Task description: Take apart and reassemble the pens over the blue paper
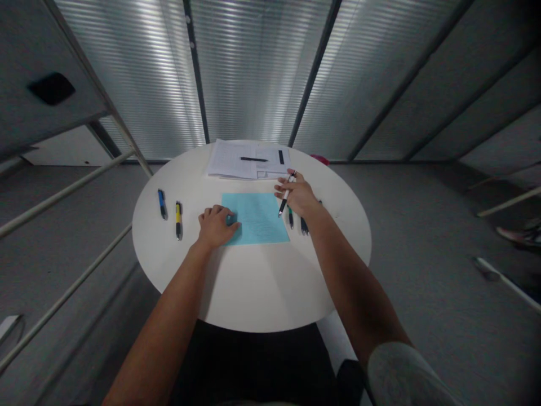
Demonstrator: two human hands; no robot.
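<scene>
A light blue sheet of paper (260, 220) lies on the round white table (262, 287). My left hand (216, 226) rests at the sheet's left edge, its fingers apart and nothing in them. Over the sheet's upper right side, my right hand (298, 194) holds a white pen (286, 195) with a black grip, tip pointing down toward the paper. Beneath and beside that hand lie a green and black pen (291, 219) and several dark pens (304, 226), partly hidden by the hand and wrist.
Blue (162, 204) and yellow (178, 220) pens lie at the table's left. White printed papers (232, 160) with a black pen (253, 159) on top are at the far edge. White metal rails (67, 192) stand left; a corrugated translucent wall rises behind.
</scene>
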